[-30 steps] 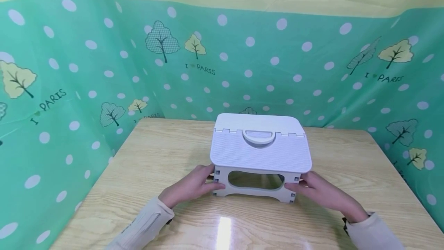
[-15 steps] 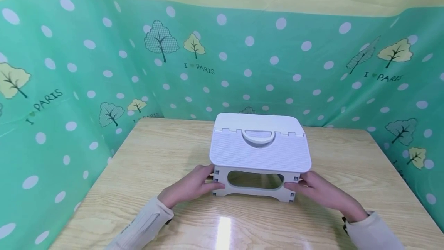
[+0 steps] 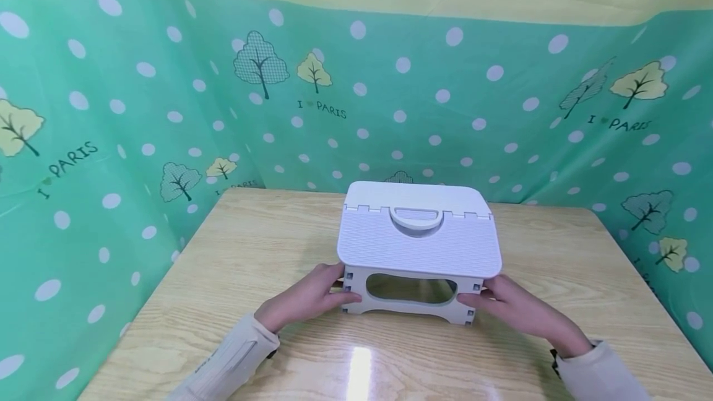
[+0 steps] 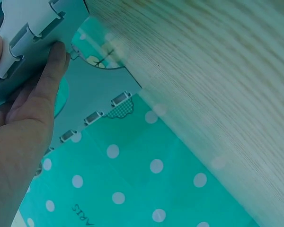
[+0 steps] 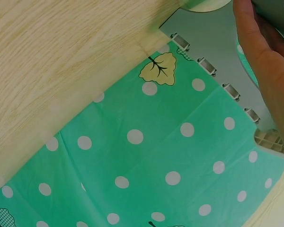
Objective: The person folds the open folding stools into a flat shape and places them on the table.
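Observation:
A white plastic folding stool (image 3: 418,243) stands unfolded and upright on the table, its carry handle (image 3: 414,220) lying in the top. My left hand (image 3: 312,296) grips the left edge of the near leg panel (image 3: 412,307), thumb across its front. On the opposite edge, my right hand (image 3: 509,305) holds the same panel with its thumb in front. The left wrist view shows the left hand's fingers (image 4: 52,71) reaching behind the panel. In the right wrist view the right hand (image 5: 270,61) is partly cut off by the frame, beside the far leg panel (image 5: 208,33).
The wood-grain table (image 3: 267,228) extends around the stool, with a bright light reflection near its front. A green dotted curtain (image 3: 390,98) with printed trees hangs behind the table and along both sides. The stool's top stands close to the table's back edge.

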